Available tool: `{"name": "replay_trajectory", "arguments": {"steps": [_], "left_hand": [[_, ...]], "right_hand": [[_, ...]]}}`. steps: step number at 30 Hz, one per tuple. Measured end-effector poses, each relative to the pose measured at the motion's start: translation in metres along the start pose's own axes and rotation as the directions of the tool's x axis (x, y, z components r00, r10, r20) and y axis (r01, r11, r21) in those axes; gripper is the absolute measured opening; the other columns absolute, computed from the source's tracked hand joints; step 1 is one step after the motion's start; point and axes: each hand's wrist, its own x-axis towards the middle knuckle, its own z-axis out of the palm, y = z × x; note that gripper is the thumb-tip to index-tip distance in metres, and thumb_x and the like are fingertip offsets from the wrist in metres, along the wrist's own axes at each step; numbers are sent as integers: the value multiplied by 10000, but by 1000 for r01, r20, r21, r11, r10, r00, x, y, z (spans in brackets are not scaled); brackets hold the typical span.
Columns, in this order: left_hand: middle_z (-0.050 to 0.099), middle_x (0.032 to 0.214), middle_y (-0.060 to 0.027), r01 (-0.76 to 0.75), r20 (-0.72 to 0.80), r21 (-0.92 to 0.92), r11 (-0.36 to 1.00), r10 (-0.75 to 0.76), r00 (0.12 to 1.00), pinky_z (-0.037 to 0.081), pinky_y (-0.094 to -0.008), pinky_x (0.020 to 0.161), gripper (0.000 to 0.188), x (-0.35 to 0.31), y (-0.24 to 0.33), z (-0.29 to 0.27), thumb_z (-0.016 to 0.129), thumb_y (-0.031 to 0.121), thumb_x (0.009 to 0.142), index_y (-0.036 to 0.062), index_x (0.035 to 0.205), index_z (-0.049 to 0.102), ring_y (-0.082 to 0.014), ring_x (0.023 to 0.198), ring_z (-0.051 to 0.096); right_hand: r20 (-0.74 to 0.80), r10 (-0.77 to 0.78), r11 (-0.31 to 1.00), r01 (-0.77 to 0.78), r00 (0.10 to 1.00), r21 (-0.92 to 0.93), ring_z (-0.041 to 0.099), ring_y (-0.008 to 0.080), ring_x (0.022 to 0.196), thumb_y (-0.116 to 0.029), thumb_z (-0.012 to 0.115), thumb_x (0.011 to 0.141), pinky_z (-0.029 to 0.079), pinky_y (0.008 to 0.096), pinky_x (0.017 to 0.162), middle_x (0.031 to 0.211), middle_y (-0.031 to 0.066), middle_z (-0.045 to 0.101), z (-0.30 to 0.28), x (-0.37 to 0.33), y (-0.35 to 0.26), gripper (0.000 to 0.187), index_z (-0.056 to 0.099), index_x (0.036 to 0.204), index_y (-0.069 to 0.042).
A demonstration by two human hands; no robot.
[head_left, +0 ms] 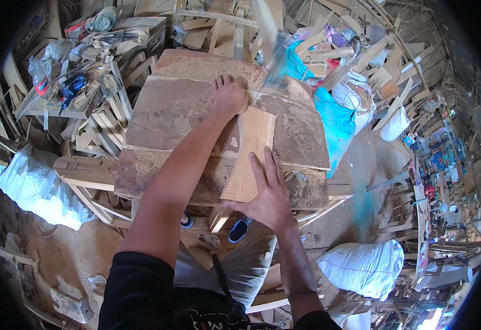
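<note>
A pale, curved wooden board [250,146] with pencil lines lies flat on a worn, dusty worktable [180,115]. My left hand [230,96] is at the board's far left corner, fingers bent and pressed down against it. At the near end, my right hand [268,190] grips the board, fingers stretched over its top and thumb along the near edge. Just beyond the far end runs a thin line that looks like a saw blade [261,91], close to my left hand. Above it, a pale upright machine part [268,33] is blurred.
Wood offcuts [328,49] pile up behind the table, beside a turquoise sack [331,121]. At left, a bench [59,113] carries a plastic bottle [39,77] and a blue power tool [74,91]. A full white sack [364,269] sits on the floor at right.
</note>
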Motion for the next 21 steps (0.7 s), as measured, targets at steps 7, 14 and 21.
{"name": "replay_trajectory", "arguments": {"steps": [7,14,21], "left_hand": [[475,1542,-277,1,45,7,1000,-2,999,264,-582,1254,582,2,0,-6,580,329,964,106,1500,531,-457,1486,384],[463,1559,-265,7,25,-10,1000,-7,1000,264,-590,1251,569,3,-1,-4,563,304,973,117,1509,524,-454,1494,376],[435,1576,-277,13,54,9,1000,-14,998,243,-588,1261,575,6,1,-4,578,332,976,123,1510,527,-453,1519,337]], "right_hand": [[-35,-12,1000,12,999,-3,285,467,1556,-653,948,602,362,562,1228,1666,282,274,0,1,1,1269,429,1589,-48],[-30,-18,1000,18,999,-1,287,472,1553,-657,946,603,366,568,1224,1663,289,273,0,3,3,1266,431,1586,-47],[-14,8,1000,-8,1000,-6,286,476,1554,-665,942,605,375,575,1214,1658,299,278,-1,4,3,1270,426,1588,-47]]}}
